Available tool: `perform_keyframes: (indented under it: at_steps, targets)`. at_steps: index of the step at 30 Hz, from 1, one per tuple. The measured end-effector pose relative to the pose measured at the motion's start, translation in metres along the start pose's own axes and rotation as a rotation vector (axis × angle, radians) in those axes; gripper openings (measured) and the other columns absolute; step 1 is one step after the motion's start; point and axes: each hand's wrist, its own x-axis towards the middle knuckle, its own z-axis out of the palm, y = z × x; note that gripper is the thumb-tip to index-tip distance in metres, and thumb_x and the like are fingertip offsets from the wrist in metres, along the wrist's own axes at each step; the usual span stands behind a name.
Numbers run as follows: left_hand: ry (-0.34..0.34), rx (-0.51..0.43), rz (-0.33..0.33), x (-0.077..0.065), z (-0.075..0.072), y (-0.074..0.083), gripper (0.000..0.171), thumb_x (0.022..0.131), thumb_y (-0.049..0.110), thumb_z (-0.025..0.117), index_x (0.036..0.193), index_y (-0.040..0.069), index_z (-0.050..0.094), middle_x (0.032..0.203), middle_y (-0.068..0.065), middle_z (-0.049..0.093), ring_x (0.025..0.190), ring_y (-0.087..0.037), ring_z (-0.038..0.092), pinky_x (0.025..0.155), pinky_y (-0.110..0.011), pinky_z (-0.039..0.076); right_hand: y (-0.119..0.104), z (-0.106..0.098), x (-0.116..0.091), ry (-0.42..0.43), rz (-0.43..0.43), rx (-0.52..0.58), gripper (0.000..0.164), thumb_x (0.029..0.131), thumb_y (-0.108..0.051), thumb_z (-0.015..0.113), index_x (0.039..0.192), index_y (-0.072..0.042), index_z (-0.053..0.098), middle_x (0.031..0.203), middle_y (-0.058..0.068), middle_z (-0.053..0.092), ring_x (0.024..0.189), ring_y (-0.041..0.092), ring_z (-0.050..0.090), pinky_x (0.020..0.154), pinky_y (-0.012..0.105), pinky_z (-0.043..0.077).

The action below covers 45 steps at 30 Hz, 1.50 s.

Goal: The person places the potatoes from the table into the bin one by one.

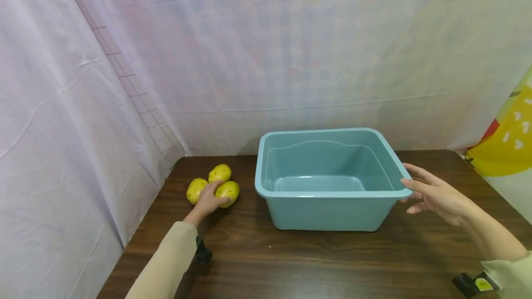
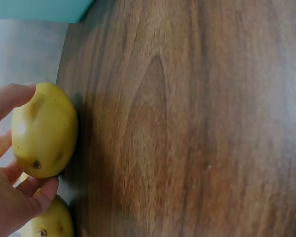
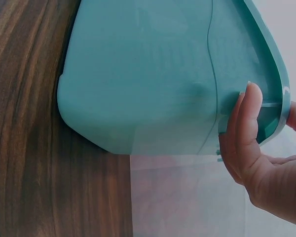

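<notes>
On our wooden counter [image 1: 249,262], our left hand [image 1: 209,199] grips a yellow potato [image 1: 230,191], lower left; brushing two other potatoes [image 1: 220,172] could roll them. Our right hand [image 1: 438,196] holds the tub's rim [image 1: 332,194], lower right.

Wears a pale beige left sleeve [image 1: 169,257] and matching right sleeve [image 1: 512,275], with a black left wrist camera [image 1: 203,253] and black right wrist camera [image 1: 466,285] bearing a yellow label [image 1: 483,284].
</notes>
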Motion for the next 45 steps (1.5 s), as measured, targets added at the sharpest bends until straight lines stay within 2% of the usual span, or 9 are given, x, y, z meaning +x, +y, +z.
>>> perform_keyframes:
  at_steps: [13,17,24,29,34,40,45]
  targets:
    - [0.013,-0.143,-0.025,0.003,0.012,-0.012,0.067,0.074,0.013,0.071,0.132,-0.003,0.042,0.134,-0.03,0.038,0.125,-0.043,0.033,0.102,-0.054,0.027,-0.001,0.001,0.0,0.003,0.008,-0.018,0.057,0.099,-0.021,0.037,0.146,-0.011,0.005,0.099,-0.004,0.061,0.082,0.016,0.062,0.065,0.04,0.054]
    - [-0.009,-0.194,-0.042,0.005,0.014,-0.017,0.071,0.074,0.014,0.072,0.135,-0.001,0.038,0.137,-0.03,0.035,0.126,-0.042,0.033,0.102,-0.053,0.028,-0.001,0.001,-0.001,-0.002,0.005,-0.013,0.055,0.1,-0.02,0.036,0.145,-0.013,0.007,0.099,-0.004,0.061,0.082,0.015,0.062,0.065,0.041,0.054]
    - [-0.054,-0.326,-0.109,0.007,0.017,-0.022,0.081,0.076,0.018,0.074,0.142,0.005,0.028,0.143,-0.025,0.028,0.127,-0.037,0.033,0.102,-0.052,0.026,0.001,0.0,-0.001,0.0,-0.005,-0.006,0.049,0.1,-0.018,0.035,0.143,-0.018,0.013,0.098,-0.003,0.061,0.081,0.015,0.062,0.064,0.04,0.054]
    - [-0.056,-0.331,-0.103,0.006,0.017,-0.022,0.087,0.075,0.019,0.074,0.143,0.004,0.023,0.146,-0.024,0.024,0.13,-0.037,0.029,0.105,-0.052,0.022,0.002,0.0,0.0,-0.01,-0.015,0.015,0.046,0.1,-0.017,0.035,0.142,-0.022,0.015,0.098,-0.003,0.061,0.081,0.015,0.062,0.063,0.039,0.054]
    - [-0.042,-0.303,-0.104,0.006,0.018,-0.023,0.081,0.076,0.019,0.074,0.141,0.004,0.029,0.142,-0.026,0.029,0.128,-0.038,0.031,0.104,-0.052,0.025,0.003,0.0,0.001,-0.02,-0.029,0.032,0.046,0.1,-0.016,0.034,0.141,-0.023,0.017,0.099,-0.003,0.06,0.081,0.015,0.062,0.063,0.038,0.054]
    - [-0.029,-0.266,-0.093,0.006,0.02,-0.023,0.076,0.076,0.02,0.073,0.139,0.003,0.034,0.139,-0.027,0.035,0.126,-0.037,0.034,0.102,-0.051,0.027,0.002,0.002,0.0,0.002,-0.007,0.021,0.048,0.1,-0.018,0.036,0.143,-0.021,0.014,0.098,-0.003,0.06,0.081,0.016,0.061,0.063,0.039,0.054]
    - [-0.026,-0.276,-0.101,0.007,0.018,-0.021,0.075,0.077,0.019,0.072,0.139,0.003,0.034,0.139,-0.027,0.034,0.126,-0.037,0.034,0.103,-0.051,0.027,0.003,0.001,-0.001,-0.006,-0.015,0.032,0.05,0.1,-0.018,0.036,0.144,-0.02,0.013,0.097,-0.002,0.06,0.081,0.016,0.062,0.063,0.039,0.054]
